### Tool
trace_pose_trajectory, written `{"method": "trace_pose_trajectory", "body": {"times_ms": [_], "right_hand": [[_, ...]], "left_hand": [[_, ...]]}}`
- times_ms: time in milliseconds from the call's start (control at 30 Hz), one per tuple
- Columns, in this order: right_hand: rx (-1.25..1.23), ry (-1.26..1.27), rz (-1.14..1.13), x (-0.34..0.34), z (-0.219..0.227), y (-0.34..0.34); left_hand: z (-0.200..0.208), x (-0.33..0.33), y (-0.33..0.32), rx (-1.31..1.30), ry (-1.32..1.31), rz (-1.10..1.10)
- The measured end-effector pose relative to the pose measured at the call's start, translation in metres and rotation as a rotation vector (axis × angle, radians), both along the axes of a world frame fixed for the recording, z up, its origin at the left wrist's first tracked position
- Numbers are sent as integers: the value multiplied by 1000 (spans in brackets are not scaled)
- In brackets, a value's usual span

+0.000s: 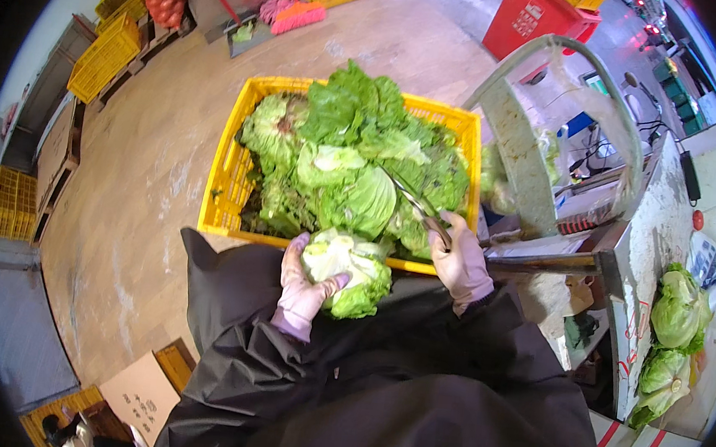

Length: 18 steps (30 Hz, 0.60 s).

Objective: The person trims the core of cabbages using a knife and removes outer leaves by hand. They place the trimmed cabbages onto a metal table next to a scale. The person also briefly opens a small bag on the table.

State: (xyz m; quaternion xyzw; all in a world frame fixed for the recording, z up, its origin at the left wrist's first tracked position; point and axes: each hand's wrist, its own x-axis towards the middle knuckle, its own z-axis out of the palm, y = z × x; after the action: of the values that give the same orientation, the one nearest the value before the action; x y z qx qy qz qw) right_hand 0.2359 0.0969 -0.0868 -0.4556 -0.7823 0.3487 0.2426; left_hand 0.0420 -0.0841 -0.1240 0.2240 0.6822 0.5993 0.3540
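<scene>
Our left hand point(302, 291) fingers wrap one cabbage point(347, 271); right hand point(459, 265) grips a knife point(414, 201). The yellow crate point(225, 181) remains heaped; trimmed heads point(674, 332) sit on the desk's right edge.

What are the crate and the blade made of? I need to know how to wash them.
The yellow crate looks like moulded plastic: bright, matte, with lattice walls. The knife in the right hand looks like bare metal, grey with a dull shine.
</scene>
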Motion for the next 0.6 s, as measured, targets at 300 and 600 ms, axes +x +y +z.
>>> {"method": "trace_pose_trajectory", "body": {"times_ms": [300,600], "right_hand": [[251,-428,201,62,-28,26],[1262,-1849,-306,46,-241,60]], "left_hand": [[-16,-4,-4,90,-49,-17],[-63,-28,17,137,-139,-65]]}}
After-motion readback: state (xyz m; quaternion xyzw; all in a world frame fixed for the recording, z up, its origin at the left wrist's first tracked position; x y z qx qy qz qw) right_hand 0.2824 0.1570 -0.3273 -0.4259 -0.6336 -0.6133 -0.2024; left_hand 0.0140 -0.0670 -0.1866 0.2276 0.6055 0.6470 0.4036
